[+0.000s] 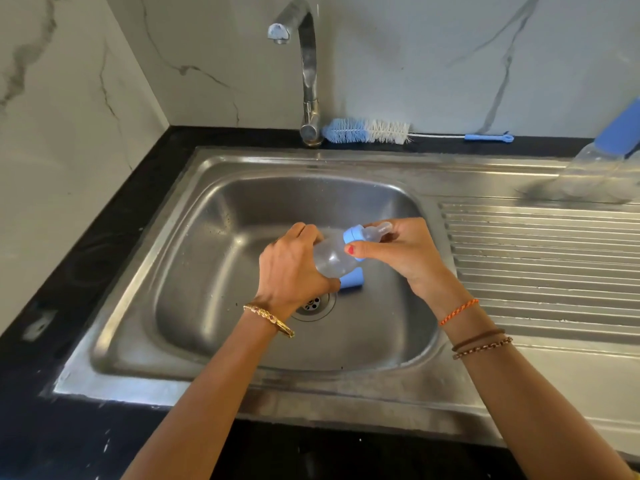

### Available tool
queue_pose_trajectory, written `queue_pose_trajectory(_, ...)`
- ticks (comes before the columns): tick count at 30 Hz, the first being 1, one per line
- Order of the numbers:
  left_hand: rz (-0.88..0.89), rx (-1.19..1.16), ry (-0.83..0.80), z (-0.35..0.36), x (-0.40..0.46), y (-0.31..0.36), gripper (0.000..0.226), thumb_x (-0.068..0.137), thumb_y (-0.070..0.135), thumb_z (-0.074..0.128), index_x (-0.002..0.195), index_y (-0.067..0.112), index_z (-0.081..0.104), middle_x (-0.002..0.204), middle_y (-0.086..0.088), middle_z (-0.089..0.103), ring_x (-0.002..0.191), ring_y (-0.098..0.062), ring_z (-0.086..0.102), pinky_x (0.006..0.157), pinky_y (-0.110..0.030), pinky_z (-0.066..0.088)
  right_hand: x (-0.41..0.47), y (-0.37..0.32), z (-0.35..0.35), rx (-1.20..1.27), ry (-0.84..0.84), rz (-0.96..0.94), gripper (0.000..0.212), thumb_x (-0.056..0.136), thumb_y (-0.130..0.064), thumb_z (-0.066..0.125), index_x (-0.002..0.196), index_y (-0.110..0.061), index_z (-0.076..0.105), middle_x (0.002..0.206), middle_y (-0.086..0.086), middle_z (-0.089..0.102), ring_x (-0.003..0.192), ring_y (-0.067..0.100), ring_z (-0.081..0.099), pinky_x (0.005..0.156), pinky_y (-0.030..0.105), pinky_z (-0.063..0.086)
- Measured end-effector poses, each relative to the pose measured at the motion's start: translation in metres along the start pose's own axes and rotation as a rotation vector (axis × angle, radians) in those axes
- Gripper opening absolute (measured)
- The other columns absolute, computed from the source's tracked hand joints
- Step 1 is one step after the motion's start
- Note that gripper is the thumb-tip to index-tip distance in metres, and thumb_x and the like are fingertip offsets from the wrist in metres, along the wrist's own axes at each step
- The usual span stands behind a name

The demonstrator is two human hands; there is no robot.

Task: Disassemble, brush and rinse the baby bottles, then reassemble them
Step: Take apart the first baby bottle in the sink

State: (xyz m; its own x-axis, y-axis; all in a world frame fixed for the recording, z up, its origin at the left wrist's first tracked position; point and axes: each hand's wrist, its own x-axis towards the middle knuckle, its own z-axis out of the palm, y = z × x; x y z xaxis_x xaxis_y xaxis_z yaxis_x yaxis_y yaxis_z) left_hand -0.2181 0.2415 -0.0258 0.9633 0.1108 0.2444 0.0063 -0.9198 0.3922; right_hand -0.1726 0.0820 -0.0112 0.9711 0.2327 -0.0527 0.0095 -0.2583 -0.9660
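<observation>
Over the sink (194, 188), the left hand (291, 268) wraps its fingers around the clear baby bottle (334, 259), held tilted. The right hand (405, 251) pinches the blue collar (353, 235) and teat (379, 232), thumb on the collar's near side. A blue cap (352, 282) lies in the basin just below.

Both forearms are bare, no sleeves showing. The left wrist, lower centre, wears a gold bangle (269, 320). The right wrist carries an orange thread (459, 311), a brown band (479, 338) and a beaded bracelet (483, 348). The right thumbnail (350, 250) is painted red.
</observation>
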Motion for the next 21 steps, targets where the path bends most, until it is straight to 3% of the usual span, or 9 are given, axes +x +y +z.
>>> queue_pose_trajectory(4,0.011,-0.041,-0.011,-0.006,0.004,-0.002,0.052,0.043,0.034,0.084,0.087,0.015,0.062,0.078,0.012,0.05,0.065,-0.014,0.045,0.057,-0.022,0.028,0.003,0.003,-0.002,0.01,-0.018,-0.026,0.026,0.063,-0.009,0.081,0.078,0.008,0.07,0.083,0.026,0.069,0.087,0.036,0.066,0.083,0.052,0.051)
queue_pose_trajectory(8,-0.024,-0.127,-0.057,-0.009,0.003,-0.006,0.053,0.04,0.036,0.087,0.085,0.018,0.067,0.075,0.012,0.057,0.069,-0.014,0.056,0.064,-0.025,0.042,0.005,0.007,0.0,0.005,-0.022,-0.067,0.026,0.061,-0.007,0.082,0.075,0.009,0.068,0.08,0.027,0.068,0.082,0.038,0.066,0.08,0.053,0.053)
queue_pose_trajectory(10,-0.035,-0.138,-0.066,-0.01,0.004,-0.006,0.053,0.04,0.036,0.087,0.086,0.018,0.066,0.077,0.011,0.058,0.072,-0.014,0.058,0.066,-0.026,0.044,0.005,0.007,0.001,0.028,-0.026,-0.086,0.022,0.062,-0.004,0.082,0.076,0.008,0.069,0.08,0.024,0.069,0.078,0.03,0.067,0.08,0.048,0.054)
queue_pose_trajectory(13,-0.013,-0.068,0.054,-0.008,0.01,-0.004,0.052,0.045,0.031,0.085,0.086,0.012,0.06,0.084,0.004,0.053,0.072,-0.019,0.053,0.055,-0.026,0.037,0.011,0.001,0.002,0.079,-0.053,-0.077,0.027,0.065,-0.004,0.081,0.089,-0.01,0.071,0.09,0.012,0.071,0.082,0.016,0.067,0.081,0.032,0.055)
queue_pose_trajectory(17,0.021,0.101,0.209,-0.005,0.012,0.004,0.053,0.038,0.017,0.085,0.082,0.003,0.057,0.084,-0.012,0.056,0.07,-0.029,0.054,0.051,-0.028,0.035,0.017,-0.005,0.008,0.186,-0.075,0.101,0.03,0.07,-0.039,0.075,0.087,-0.015,0.07,0.085,0.005,0.067,0.066,0.007,0.062,0.075,0.026,0.056)
queue_pose_trajectory(21,0.081,0.135,0.337,-0.002,0.007,0.02,0.053,0.025,0.012,0.081,0.068,0.001,0.053,0.069,-0.014,0.053,0.054,-0.029,0.051,0.045,-0.029,0.04,0.019,-0.003,0.026,-0.012,0.234,0.125,0.054,0.062,-0.062,0.07,0.069,-0.008,0.066,0.054,-0.004,0.057,0.041,0.003,0.055,0.054,0.022,0.053)
